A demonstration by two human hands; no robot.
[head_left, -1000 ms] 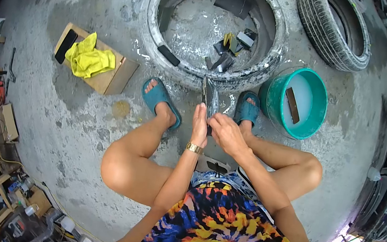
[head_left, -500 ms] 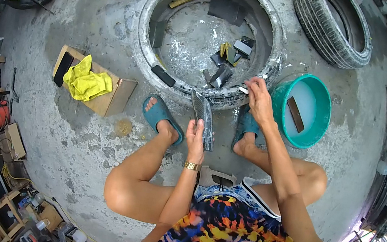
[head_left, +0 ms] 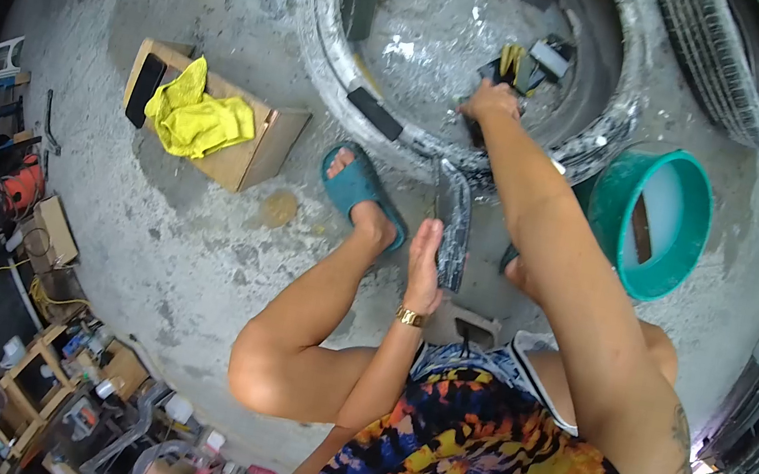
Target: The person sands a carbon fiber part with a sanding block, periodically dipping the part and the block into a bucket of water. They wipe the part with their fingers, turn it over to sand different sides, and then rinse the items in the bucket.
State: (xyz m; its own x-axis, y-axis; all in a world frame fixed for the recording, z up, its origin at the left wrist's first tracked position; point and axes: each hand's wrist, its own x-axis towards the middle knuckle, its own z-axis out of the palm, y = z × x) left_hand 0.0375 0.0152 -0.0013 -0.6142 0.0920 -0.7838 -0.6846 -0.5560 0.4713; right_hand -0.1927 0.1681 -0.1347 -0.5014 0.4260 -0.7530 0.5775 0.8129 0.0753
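Observation:
My left hand [head_left: 425, 262], wearing a gold watch, holds a long, curved dark strip with a carbon-fibre pattern [head_left: 452, 234] against its palm. The strip's far end is close to the near edge of a large tire [head_left: 323, 59] lying flat on the floor. My right hand [head_left: 493, 104] reaches down inside the tire, over dark loose pieces. Its fingertips are mostly hidden, so what they grip does not show. Just beyond it lie a folded yellowish piece [head_left: 511, 60] and a grey block [head_left: 550, 60]. On the tire's rim rests a small white piece [head_left: 557, 167].
A teal tub [head_left: 621, 260] of cloudy water, with a brown strip [head_left: 642, 231] in it, stands right of the tire. To the left, a wooden box [head_left: 259, 149] carries a yellow cloth [head_left: 205, 118] and a black phone-like slab [head_left: 143, 91]. Another tire [head_left: 714, 67] is at upper right.
My right hand has moved from the tire's near rim into its middle, leaving the small white piece on the rim. My left hand's fingers have straightened beside the strip. The view has shifted.

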